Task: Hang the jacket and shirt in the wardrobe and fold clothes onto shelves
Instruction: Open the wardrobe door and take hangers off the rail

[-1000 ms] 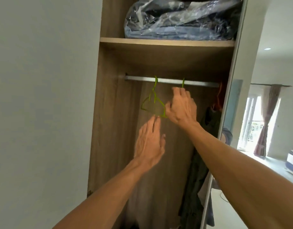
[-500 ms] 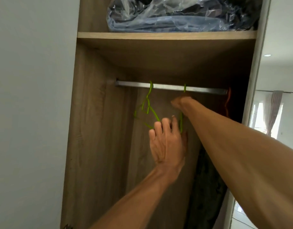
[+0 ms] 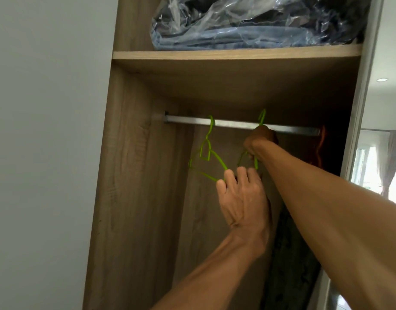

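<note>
1. Fetching hangers appears to be the step in hand: both hands reach into the wardrobe [image 3: 134, 198], up at the rail [image 3: 188, 121].
2. Left hand [image 3: 241, 198]: fingers curled round the lower corner of the left hanger [image 3: 206, 151], whose hook sits over the rail.
3. Right hand [image 3: 260, 139]: closed round the neck of the right hanger [image 3: 262, 118]. Its hook stands at rail height; whether it is on or off cannot be told.
4. Jacket and shirt: neither can be picked out. A dark garment [image 3: 288, 253] hangs low at the right, identity uncertain.
5. Next move, as judged: lift each hook up clear of the rail, then draw the frames out without tangling them, since they hang near each other.
6. Materials:
   - Hangers: thin, bright green, triangular, wire-like.
   - Rail: flat-sided grey metal.
   - Wardrobe: matt wood-grain board.
   - Shelf [image 3: 215, 55]: bears a crinkled clear plastic bag [image 3: 259, 21] of folded blue cloth.
</note>
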